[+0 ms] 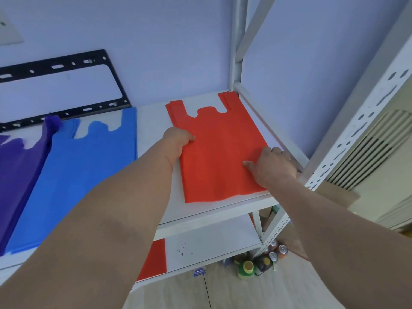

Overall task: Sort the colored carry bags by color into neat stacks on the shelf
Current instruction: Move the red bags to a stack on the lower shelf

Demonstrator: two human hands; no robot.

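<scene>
A stack of red carry bags [218,150] lies flat at the right end of the white shelf [153,121], handles pointing to the wall. My left hand [178,139] grips the stack's left edge, with the thumb on top and the fingers curled under. My right hand [274,166] presses flat on the stack's right side, fingers spread. A stack of blue bags [84,175] lies in the middle of the shelf. At the left edge of the view sits a purple stack [17,175], partly cut off.
A black metal bracket [66,90] leans on the wall behind the blue bags. White shelf uprights [356,121] rise at the right. More red material [156,259] lies on the lower shelf. Cans and bottles [265,257] stand on the floor below.
</scene>
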